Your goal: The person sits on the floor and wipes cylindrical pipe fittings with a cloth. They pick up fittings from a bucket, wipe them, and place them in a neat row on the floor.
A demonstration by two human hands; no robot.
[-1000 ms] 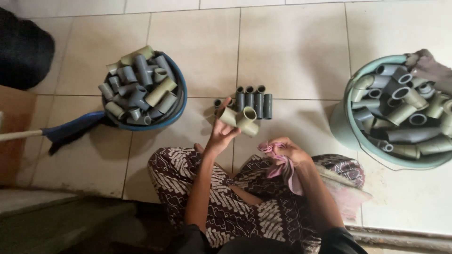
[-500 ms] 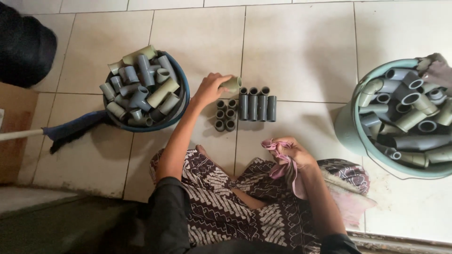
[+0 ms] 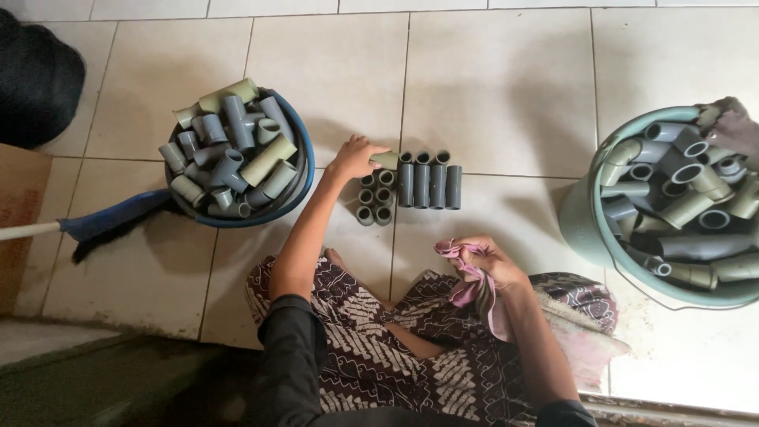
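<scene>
The left hand (image 3: 353,158) grips a pipe piece (image 3: 387,160) by the short row (image 3: 428,183); the right hand (image 3: 489,261) squeezes a pink cloth (image 3: 472,285), and the green tub (image 3: 581,213) is full.

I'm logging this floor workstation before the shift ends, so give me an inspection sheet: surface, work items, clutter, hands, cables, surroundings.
Surface: pale tiled floor, stained near the front edge.
Work items: olive pipe fitting at the end of a laid grey pipe row; upright short sleeves beside it.
Clutter: blue basin and green bucket, both heaped with fittings; broom.
Hands: left hand grips the olive fitting; right hand clutches a pink cloth.
Cables: nothing seen.
Surroundings: dark bundle, brown board, step below.
</scene>
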